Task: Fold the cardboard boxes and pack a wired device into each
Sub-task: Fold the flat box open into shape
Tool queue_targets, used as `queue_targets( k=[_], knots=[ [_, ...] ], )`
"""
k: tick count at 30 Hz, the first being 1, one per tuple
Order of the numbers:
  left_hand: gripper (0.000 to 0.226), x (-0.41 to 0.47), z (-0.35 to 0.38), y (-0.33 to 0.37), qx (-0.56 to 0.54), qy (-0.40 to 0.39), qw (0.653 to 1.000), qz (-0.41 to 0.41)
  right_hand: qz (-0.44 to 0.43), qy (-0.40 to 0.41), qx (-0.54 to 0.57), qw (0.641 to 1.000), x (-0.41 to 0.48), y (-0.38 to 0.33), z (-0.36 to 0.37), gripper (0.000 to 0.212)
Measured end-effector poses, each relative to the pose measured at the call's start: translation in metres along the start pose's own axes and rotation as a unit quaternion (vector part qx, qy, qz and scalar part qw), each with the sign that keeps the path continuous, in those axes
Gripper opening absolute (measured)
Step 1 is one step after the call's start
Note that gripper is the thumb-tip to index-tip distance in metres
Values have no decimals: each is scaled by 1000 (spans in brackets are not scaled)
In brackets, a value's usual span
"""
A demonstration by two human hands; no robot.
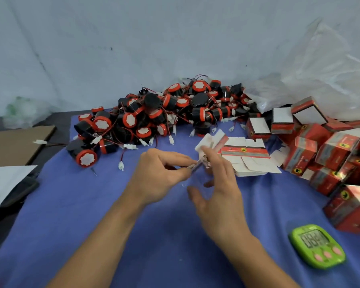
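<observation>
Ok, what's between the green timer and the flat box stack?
Only bare blue cloth between green timer and flat box stack, head view.

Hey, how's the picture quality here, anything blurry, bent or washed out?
Head view: even, soft light, no harsh shadows; the left hand, right hand and the cardboard box between them are motion-blurred; the green timer is soft, its digits hard to read; wide-angle distortion bends the scene near the edges; the plastic bag at upper right looks washed out.
</observation>
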State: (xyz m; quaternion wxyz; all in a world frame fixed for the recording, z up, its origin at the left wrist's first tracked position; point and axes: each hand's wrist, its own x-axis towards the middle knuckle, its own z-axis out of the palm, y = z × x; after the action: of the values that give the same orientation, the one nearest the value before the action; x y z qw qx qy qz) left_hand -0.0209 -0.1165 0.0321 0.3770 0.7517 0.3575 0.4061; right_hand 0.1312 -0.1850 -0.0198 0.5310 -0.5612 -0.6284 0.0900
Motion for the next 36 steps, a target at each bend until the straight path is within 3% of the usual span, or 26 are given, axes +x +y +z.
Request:
queue_targets(
  k=[3,6,8,11,14,19,22,25,30,36],
  knots=[
    [22,4,-4,3,33,-37,997,-53,-14,71,2,997,3,3,-7,46],
    [15,1,0,2,-1,14,994,-109,12,62,0,998,5,4,-13,20],
    [17,0,5,1,-46,110,984,-134,33,57,-2,998,5,5,-13,16],
    [38,1,10,-2,-46,243,957,-152,55,69,1,996,4,2,-12,18],
    [21,-4,23,-1,-26,305,942,-140,79,77,36,993,3,-3,-10,21],
    [34,-13,46,-10,-8,294,952,-85,119,88,40,988,5,-2,-9,37],
    [43,-13,54,-19,-75,215,969,-91,137,66,12,988,8,3,-11,39],
    [47,-12,57,-24,-66,172,975,-125,161,54,35,985,10,7,-14,32],
    [37,-10,49,-25,-81,286,942,-156,113,-23,93,989,6,-4,-9,11],
    [33,-15,52,-15,3,360,917,-171,143,-35,90,985,2,-3,-5,12]
  ],
)
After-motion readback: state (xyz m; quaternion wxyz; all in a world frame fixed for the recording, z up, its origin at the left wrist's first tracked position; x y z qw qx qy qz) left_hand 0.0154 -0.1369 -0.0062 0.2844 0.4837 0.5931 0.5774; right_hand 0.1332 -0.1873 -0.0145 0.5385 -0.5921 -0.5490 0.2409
